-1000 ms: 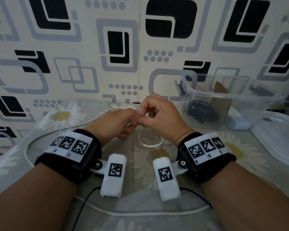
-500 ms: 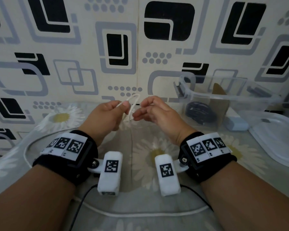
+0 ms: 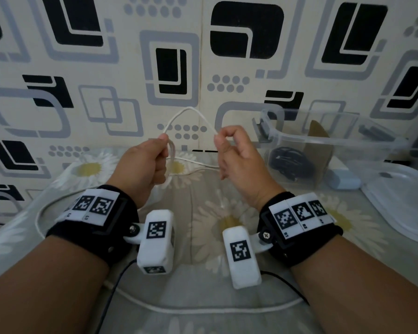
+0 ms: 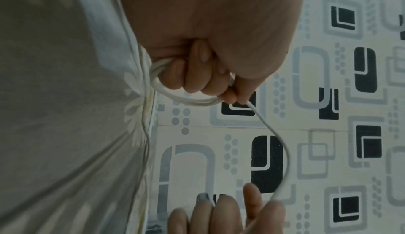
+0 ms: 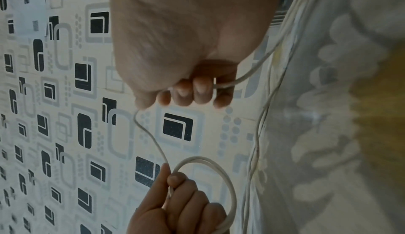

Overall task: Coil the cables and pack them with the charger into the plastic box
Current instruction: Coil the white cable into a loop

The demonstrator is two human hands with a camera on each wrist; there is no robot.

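Note:
A white cable (image 3: 191, 109) arches between my two raised hands. My left hand (image 3: 165, 142) grips a small coil of it (image 4: 175, 96), with fingers curled through the loops. My right hand (image 3: 218, 139) pinches the cable (image 5: 153, 142) between thumb and forefinger, a hand's width to the right. The cable's slack trails over the table (image 3: 203, 309) around my forearms. The clear plastic box (image 3: 270, 121) stands at the right by the wall, with a coiled black cable (image 3: 292, 165) inside. A pale blue charger (image 3: 343, 182) lies on the table just outside the box.
The box's clear lid (image 3: 401, 208) lies at the far right. A brown cardboard piece (image 3: 319, 141) stands inside the box. A patterned wall (image 3: 106, 68) closes the back. Thin black wires (image 3: 114, 285) run from my wrist cameras over the daisy-print cloth.
Both hands have risen and moved apart. The cable, which was pinched close between them, now stretches in an arch from the left hand's coil to the right hand.

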